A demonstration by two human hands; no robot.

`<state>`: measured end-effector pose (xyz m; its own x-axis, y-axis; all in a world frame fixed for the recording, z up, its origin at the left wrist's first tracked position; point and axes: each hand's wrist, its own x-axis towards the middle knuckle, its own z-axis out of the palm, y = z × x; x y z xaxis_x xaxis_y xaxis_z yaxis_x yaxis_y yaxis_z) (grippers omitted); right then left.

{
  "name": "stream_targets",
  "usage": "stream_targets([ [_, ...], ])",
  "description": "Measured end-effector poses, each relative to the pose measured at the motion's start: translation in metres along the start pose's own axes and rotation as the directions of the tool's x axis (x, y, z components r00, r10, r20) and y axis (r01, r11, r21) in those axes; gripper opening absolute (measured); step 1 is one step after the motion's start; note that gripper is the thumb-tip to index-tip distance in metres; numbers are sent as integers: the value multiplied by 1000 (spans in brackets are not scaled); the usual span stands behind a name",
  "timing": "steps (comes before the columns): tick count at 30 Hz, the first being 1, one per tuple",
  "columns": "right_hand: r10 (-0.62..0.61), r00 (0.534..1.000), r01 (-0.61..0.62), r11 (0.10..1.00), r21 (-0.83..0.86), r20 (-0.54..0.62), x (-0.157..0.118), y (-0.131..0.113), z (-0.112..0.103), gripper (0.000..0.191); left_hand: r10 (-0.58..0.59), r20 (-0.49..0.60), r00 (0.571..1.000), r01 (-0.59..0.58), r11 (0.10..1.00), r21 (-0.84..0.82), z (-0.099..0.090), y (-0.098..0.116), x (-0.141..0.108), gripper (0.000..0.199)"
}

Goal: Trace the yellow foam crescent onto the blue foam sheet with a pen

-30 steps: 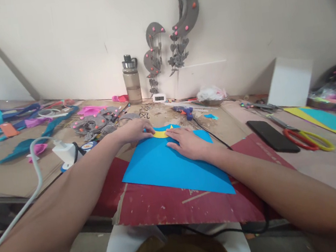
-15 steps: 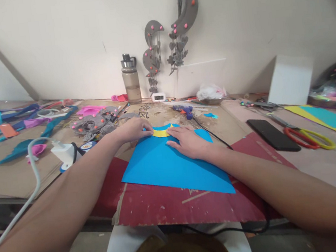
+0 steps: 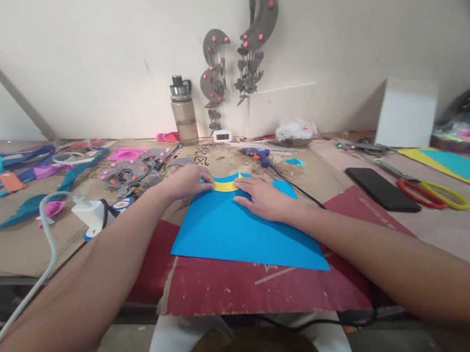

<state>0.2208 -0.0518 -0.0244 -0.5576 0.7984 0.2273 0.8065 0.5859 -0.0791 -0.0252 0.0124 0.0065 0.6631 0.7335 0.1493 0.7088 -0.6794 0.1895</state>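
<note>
A blue sheet (image 3: 242,232) lies on a dark red board (image 3: 232,290) in front of me. Near its far edge is a curved yellow piece (image 3: 225,187). My left hand (image 3: 190,180) has its fingers bent together at the yellow piece's left end, and the fingertips are partly hidden. My right hand (image 3: 261,195) rests flat on the right end of the yellow piece and on the blue sheet, thumb apart from the fingers.
Behind the hands stand a bottle (image 3: 184,113) and a blue glue gun (image 3: 260,155) with a black cord. A phone (image 3: 380,189) and scissors (image 3: 432,193) lie right. Felt scraps (image 3: 20,211) and a white plug (image 3: 89,211) are left.
</note>
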Motion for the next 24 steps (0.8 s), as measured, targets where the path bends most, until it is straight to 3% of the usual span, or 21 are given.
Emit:
stream_targets([
  [10,8,1000,-8,1000,-1,21,1,2,0,51,-55,-42,998,52,996,-72,-5,-5,-1,24],
  [17,8,999,-8,1000,17,34,1,2,-1,52,-176,-305,936,151,983,-104,-12,-9,-7,41],
  [20,8,999,-9,1000,23,35,1,2,-2,50,-106,-293,950,86,993,-79,-8,-2,-5,33],
  [24,0,1000,0,1000,18,29,2,3,0,50,76,-157,985,-81,996,-30,3,12,-1,21],
])
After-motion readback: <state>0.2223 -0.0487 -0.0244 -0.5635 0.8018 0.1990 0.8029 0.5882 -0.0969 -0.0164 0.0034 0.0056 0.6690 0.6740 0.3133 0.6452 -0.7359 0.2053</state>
